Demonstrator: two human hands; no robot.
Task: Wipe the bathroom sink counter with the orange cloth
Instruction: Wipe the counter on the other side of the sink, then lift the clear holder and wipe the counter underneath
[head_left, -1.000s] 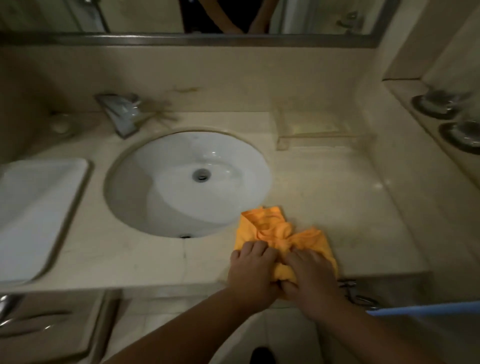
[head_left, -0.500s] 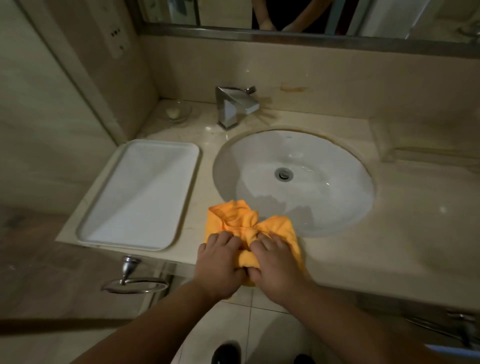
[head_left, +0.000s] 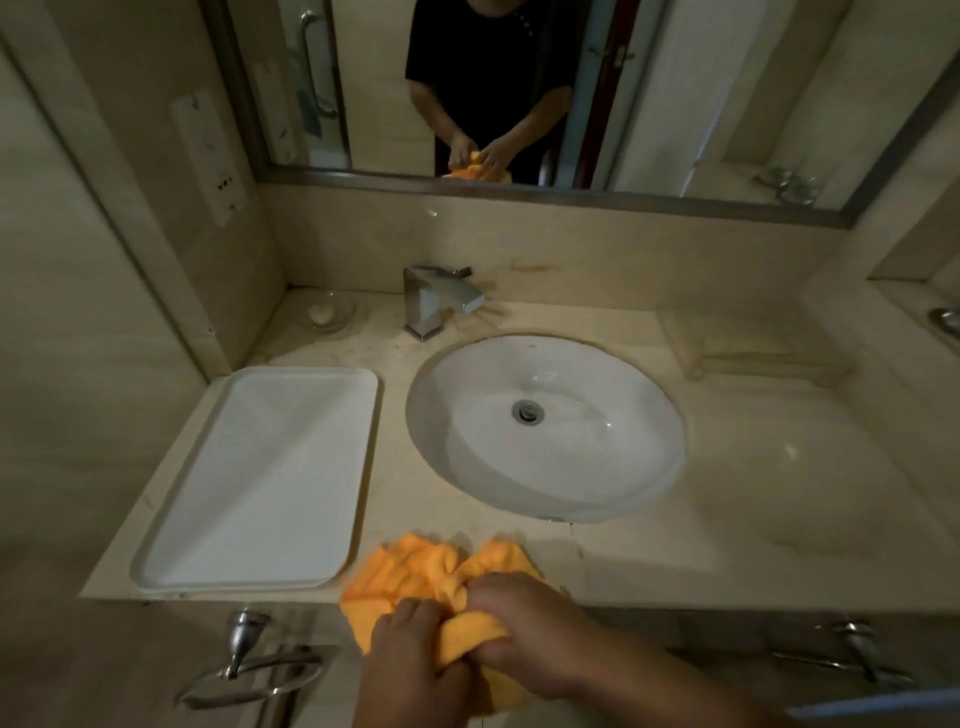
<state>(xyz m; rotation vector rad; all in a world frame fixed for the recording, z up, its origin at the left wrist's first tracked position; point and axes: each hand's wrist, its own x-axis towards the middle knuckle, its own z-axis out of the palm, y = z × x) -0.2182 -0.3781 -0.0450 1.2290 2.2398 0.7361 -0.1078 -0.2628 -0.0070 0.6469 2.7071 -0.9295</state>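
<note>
Now both hands bunch the orange cloth on the counter, in front of the basin.

The left hand and right hand sit side by side, fingers curled into the folds and gripping. The cloth spreads from the knuckles toward the basin's front-left rim but stops short of it. Its long axis runs along the counter's front edge and its near part hangs over. The left hand is nearer the strip between the basin and the white tray, probably the next stroke. Half a second ago the cloth reached that rim; a second ago it lay front-right of the basin.
</note>
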